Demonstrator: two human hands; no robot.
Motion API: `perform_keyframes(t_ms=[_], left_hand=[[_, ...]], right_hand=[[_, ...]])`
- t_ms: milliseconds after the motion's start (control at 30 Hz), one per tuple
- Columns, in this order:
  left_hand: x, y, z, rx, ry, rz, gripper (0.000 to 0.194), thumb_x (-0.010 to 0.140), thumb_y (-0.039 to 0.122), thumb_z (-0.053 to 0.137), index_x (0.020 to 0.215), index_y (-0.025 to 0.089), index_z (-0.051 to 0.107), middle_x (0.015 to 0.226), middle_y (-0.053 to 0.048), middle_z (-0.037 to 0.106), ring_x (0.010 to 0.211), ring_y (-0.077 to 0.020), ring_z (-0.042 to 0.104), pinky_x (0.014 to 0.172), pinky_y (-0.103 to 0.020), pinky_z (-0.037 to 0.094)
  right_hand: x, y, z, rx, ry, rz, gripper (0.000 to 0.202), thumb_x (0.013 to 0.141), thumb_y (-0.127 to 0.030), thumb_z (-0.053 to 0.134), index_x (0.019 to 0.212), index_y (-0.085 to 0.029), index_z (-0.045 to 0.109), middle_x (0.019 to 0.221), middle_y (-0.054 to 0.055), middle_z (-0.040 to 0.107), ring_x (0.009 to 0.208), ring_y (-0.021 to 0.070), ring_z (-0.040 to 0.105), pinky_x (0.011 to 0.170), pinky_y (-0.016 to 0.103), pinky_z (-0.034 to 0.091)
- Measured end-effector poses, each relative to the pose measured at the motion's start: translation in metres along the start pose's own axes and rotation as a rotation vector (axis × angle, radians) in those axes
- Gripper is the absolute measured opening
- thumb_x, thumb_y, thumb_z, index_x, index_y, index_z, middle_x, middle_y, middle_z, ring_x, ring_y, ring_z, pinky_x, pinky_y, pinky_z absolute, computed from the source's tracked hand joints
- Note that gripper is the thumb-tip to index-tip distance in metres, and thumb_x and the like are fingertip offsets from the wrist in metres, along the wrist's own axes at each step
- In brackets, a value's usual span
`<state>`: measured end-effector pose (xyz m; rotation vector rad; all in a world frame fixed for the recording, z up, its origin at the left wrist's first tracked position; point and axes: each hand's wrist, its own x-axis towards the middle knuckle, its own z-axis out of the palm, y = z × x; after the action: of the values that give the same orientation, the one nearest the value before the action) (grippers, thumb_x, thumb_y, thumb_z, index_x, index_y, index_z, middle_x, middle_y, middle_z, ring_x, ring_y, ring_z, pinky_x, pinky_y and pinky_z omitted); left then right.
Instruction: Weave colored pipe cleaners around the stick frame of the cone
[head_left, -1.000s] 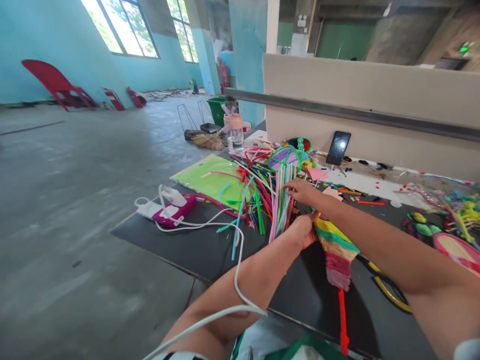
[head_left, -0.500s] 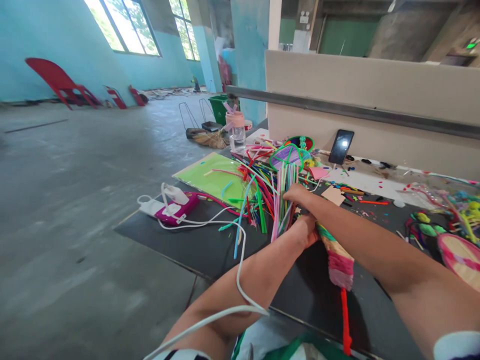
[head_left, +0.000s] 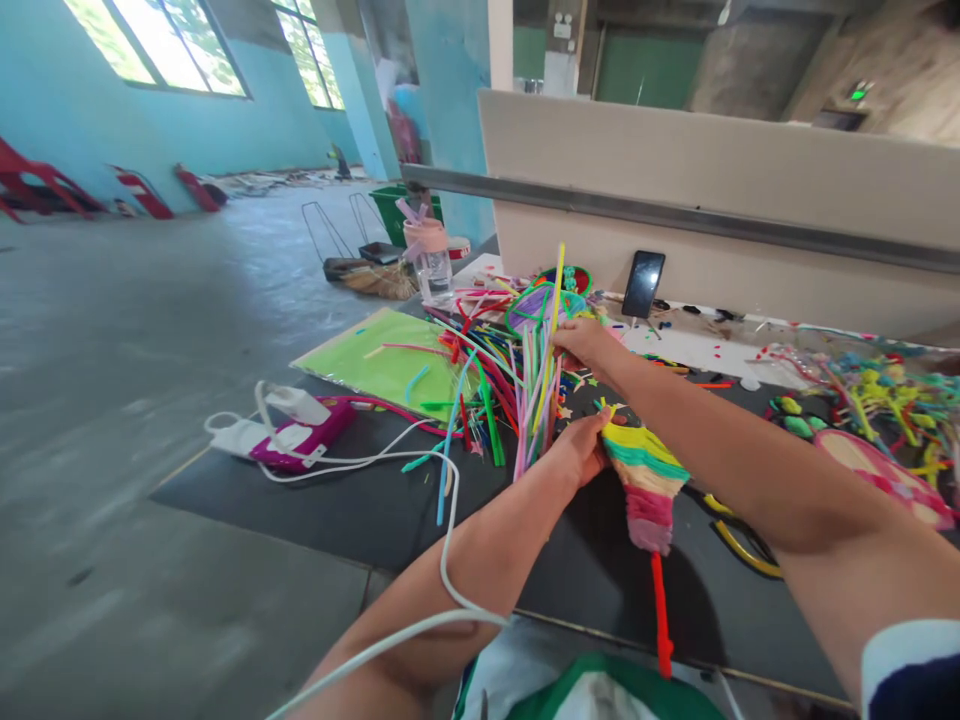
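My left hand is closed on the upper corner of a striped craft piece, wrapped in yellow, green, cream and pink bands. A red pipe cleaner hangs from its lower end. Above and beyond it, my right hand pinches a long yellow pipe cleaner that sticks up higher than the others. Beside both hands stands an upright bunch of pastel pipe cleaners; its lower part is partly hidden by my left forearm.
A white cable crosses over my left forearm, near a magenta power strip. Left of the bunch lies a green sheet. A bottle and a leaning phone stand farther back. Finished-looking craft pieces lie at right.
My right hand has risen from the bunch with the yellow pipe cleaner. The striped piece has tilted and shows more of its yellow top. My view has swung right.
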<state>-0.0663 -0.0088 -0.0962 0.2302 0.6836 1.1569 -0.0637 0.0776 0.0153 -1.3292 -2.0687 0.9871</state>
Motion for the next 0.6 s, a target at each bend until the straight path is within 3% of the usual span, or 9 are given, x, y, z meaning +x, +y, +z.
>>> perform_keyframes(t_ms=[100, 167, 233, 400, 600], left_hand=[[-0.007, 0.002, 0.003, 0.034, 0.001, 0.012, 0.013, 0.08, 0.022, 0.065, 0.081, 0.009, 0.066, 0.085, -0.015, 0.07, 0.087, -0.0248, 0.068, 0.084, -0.038, 0.053], [-0.009, 0.002, 0.005, 0.072, 0.014, 0.037, 0.007, 0.075, 0.012, 0.068, 0.081, 0.01, 0.066, 0.083, -0.012, 0.071, 0.084, -0.0233, 0.068, 0.083, -0.037, 0.054], [-0.01, 0.002, 0.005, 0.106, 0.035, 0.054, 0.013, 0.071, 0.004, 0.066, 0.083, 0.01, 0.066, 0.079, -0.01, 0.07, 0.078, -0.0212, 0.068, 0.08, -0.036, 0.054], [-0.008, 0.001, 0.005, 0.139, 0.034, 0.086, 0.022, 0.069, -0.003, 0.058, 0.085, 0.009, 0.066, 0.074, -0.008, 0.07, 0.07, -0.02, 0.069, 0.078, -0.036, 0.055], [-0.008, 0.001, 0.008, 0.162, -0.027, 0.102, 0.031, 0.062, -0.006, 0.055, 0.088, 0.007, 0.065, 0.083, -0.013, 0.073, 0.087, -0.027, 0.07, 0.086, -0.04, 0.053]], right_hand=[[-0.02, -0.004, -0.029, 0.41, 0.063, -0.025, 0.005, 0.079, -0.02, 0.053, 0.075, -0.016, 0.053, 0.059, -0.002, 0.059, 0.042, 0.007, 0.054, 0.047, 0.02, 0.05], [-0.036, 0.0, -0.048, 0.586, 0.084, -0.046, 0.006, 0.081, -0.017, 0.053, 0.076, -0.017, 0.051, 0.059, -0.002, 0.06, 0.043, 0.0083, 0.057, 0.05, 0.024, 0.054], [-0.054, 0.012, -0.062, 0.71, 0.097, -0.071, 0.008, 0.082, -0.018, 0.056, 0.079, -0.018, 0.049, 0.064, -0.002, 0.063, 0.048, 0.009, 0.061, 0.055, 0.026, 0.057], [-0.095, 0.068, -0.076, 0.897, 0.181, -0.057, 0.022, 0.077, -0.026, 0.066, 0.086, -0.021, 0.047, 0.073, -0.002, 0.067, 0.059, 0.0123, 0.067, 0.058, 0.028, 0.058], [-0.127, 0.128, -0.086, 1.03, 0.38, -0.057, 0.025, 0.079, -0.041, 0.065, 0.086, -0.021, 0.051, 0.072, -0.001, 0.068, 0.059, 0.0132, 0.067, 0.062, 0.03, 0.059]])
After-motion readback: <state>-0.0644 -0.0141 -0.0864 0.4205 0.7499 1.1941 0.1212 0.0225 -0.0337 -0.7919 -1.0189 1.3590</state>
